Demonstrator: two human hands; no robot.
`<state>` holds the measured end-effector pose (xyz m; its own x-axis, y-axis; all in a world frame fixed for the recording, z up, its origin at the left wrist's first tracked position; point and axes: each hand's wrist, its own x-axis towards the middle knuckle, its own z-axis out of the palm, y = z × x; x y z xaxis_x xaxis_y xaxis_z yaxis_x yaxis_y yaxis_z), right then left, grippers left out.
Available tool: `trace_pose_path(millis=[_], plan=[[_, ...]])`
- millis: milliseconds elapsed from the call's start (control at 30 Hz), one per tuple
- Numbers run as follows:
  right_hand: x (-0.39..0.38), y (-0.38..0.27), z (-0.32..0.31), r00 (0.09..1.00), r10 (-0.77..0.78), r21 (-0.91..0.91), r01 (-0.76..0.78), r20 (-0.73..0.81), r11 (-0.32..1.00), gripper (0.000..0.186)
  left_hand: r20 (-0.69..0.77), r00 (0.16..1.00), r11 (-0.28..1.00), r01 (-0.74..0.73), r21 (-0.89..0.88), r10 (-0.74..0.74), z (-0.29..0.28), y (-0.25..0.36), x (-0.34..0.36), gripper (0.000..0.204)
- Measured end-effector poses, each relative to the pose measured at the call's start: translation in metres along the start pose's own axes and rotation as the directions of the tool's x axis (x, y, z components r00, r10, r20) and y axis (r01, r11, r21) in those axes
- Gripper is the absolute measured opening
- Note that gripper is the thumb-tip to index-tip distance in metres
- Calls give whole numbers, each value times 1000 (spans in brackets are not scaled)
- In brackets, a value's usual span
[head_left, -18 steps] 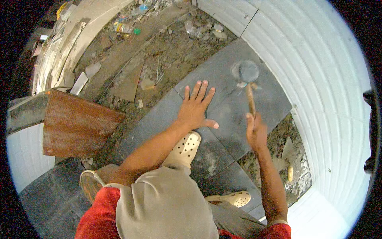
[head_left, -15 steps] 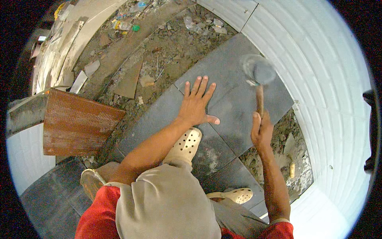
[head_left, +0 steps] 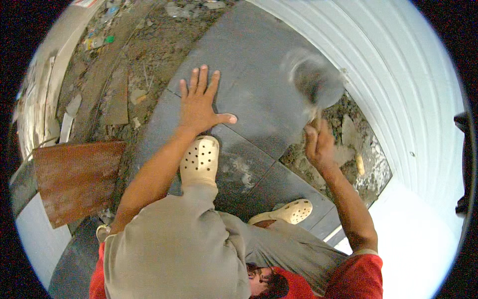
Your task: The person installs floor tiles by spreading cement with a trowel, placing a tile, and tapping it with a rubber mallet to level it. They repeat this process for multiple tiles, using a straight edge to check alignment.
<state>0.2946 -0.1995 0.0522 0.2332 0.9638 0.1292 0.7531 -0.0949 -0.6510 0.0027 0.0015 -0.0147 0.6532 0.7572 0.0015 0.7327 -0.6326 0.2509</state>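
Tile: the large dark grey tile [head_left: 259,94] lies flat on the ground ahead of the knees, under the left hand, its far edge near the white ribbed wall [head_left: 398,84].
Shoes: two cream clogs [head_left: 200,160] stand on the nearer dark tiles [head_left: 249,174], likely so the crouching body can lean over the work.
Left hand: the left hand [head_left: 201,107] is flat on the tile, fingers spread and thumb out to the side, pinching nothing; it seems to steady the tile by pressing down.
Right hand: the right hand [head_left: 318,144] is wrapped tight around a handle, raised above the tile's right edge.
Mallet: the mallet [head_left: 313,82] shows as a blurred grey head over the tile, apparently in mid-swing.
Bare ground: rubble and mortar [head_left: 353,149] lie between tile and wall.
Left side: a rusty brown board [head_left: 77,177] lies on the dirt.
Containers: none shows clearly; only small litter [head_left: 104,40] lies far off on the soil.
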Motion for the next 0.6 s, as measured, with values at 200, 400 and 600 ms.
trace_pose_path(millis=[200,400,600], plan=[[-32,24,-28,931,162,-123,-128,327,984,26,44,999,1000,19,16,-20,-1,4,-4,141],[-60,28,-26,939,148,-59,-136,310,989,28,43,999,1000,8,22,-9,1,5,0,140],[-66,34,-26,903,270,-130,-239,335,962,32,37,999,998,0,67,-3,2,4,1,140]])
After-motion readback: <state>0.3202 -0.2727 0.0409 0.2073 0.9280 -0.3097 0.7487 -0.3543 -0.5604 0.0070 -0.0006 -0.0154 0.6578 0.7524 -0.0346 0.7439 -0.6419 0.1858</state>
